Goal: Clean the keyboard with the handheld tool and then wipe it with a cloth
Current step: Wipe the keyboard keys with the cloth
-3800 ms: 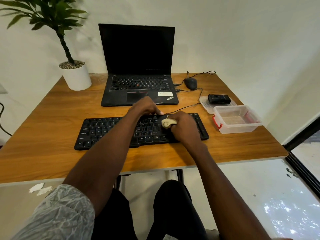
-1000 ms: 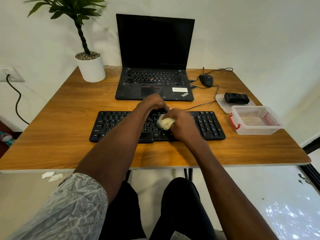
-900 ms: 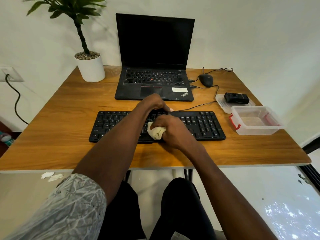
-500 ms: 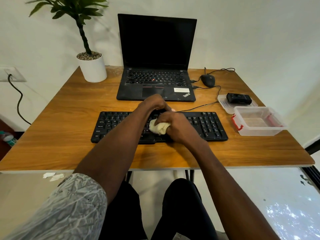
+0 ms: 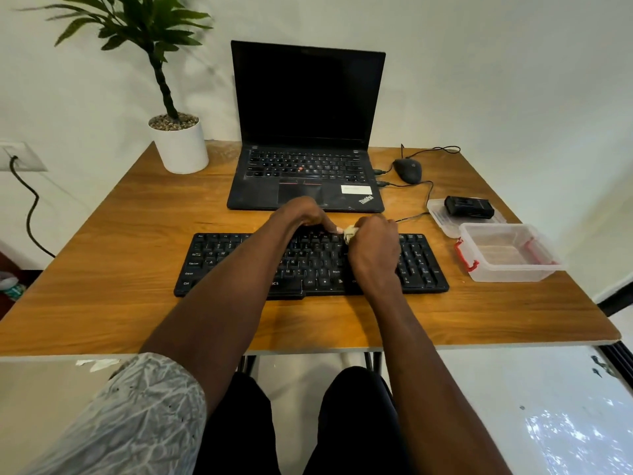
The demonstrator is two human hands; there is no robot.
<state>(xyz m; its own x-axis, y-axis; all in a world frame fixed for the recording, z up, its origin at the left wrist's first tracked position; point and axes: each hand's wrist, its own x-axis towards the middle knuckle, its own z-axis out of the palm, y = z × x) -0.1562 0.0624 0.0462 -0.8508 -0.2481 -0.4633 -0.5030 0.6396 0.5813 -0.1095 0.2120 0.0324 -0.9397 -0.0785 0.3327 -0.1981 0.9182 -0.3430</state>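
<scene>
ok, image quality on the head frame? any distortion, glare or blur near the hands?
Head view: wide-angle bending, the table edges splay outward and the laptop tapers. Soft, even light, no glare on its dark screen; bright dappled patches on the floor at lower right. Plant leaves slightly soft. Both hands sharp: right hand grips the cloth, left hand rests on the keyboard.

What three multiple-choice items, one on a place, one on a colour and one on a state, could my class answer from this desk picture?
1. Where is the plant pot?
A. far left corner of the table
B. beside the plastic box
C. on the laptop

2. What colour are the plastic box clips?
A. blue
B. red
C. green

3. What is the right hand doing?
A. lying flat
B. gripping a cloth
C. holding the mouse

Answers: 1 A, the pot stands left of the laptop. 2 B, red clips show on its sides. 3 B, the cloth pokes from its fingers over the keyboard.
</scene>
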